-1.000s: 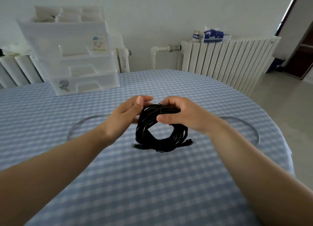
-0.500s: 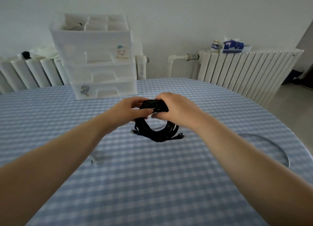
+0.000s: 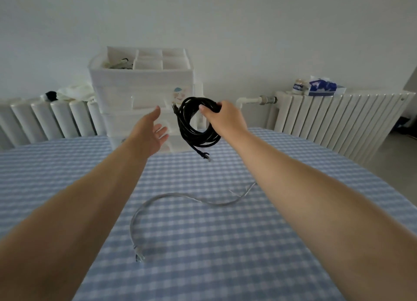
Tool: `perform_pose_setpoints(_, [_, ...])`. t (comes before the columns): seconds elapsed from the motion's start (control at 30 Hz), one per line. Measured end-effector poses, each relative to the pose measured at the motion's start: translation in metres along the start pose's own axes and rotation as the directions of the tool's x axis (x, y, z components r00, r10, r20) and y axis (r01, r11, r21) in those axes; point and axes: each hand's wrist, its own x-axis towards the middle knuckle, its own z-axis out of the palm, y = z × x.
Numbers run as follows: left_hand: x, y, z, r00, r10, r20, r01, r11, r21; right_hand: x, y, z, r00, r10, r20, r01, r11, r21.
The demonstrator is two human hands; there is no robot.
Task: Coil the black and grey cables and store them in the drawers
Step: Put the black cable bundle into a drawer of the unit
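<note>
Blue-checked tablecloth (image 3: 203,244) stretches to the white drawer unit (image 3: 144,93) at its far edge; a grey cable (image 3: 180,198) snakes between the arms. Right hand (image 3: 222,118) clutches the coiled black cable (image 3: 196,122) aloft; left hand (image 3: 150,131) reaches forward, fingers spread, holding nothing.

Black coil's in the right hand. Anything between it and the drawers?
Nothing loose in the path. The black coil hangs from the right hand just before the drawer unit, but the visible drawer fronts look closed; the open left hand reaches toward them.

Two bare, sleeveless forearms, ringless fingers (image 3: 204,108)
</note>
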Motion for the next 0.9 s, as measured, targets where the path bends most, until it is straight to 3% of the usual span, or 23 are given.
perform_pose_setpoints(0.2, [0.029, 0.013, 0.008, 0.967, -0.09, -0.24, 0.046, 0.982, -0.183, 0.011, 0.002, 0.008, 1.0, 0.018, -0.003, -0.018, 1.0, 0.025])
perform_pose_setpoints(0.33, [0.041, 0.008, 0.008, 0.941, -0.061, -0.333, 0.014, 0.989, -0.144, 0.012, 0.013, 0.005, 1.0, 0.014, -0.019, -0.014, 1.0, 0.017])
perform_pose_setpoints(0.67, [0.033, -0.004, 0.022, 0.96, -0.022, -0.278, -0.039, 0.976, -0.213, 0.018, 0.018, -0.002, 0.997, 0.038, -0.063, -0.033, 0.997, 0.073])
perform_pose_setpoints(0.9, [0.025, -0.029, 0.047, 0.984, -0.102, -0.146, 0.054, 0.952, -0.301, 0.02, 0.016, -0.004, 0.984, 0.089, -0.158, -0.073, 0.992, 0.105])
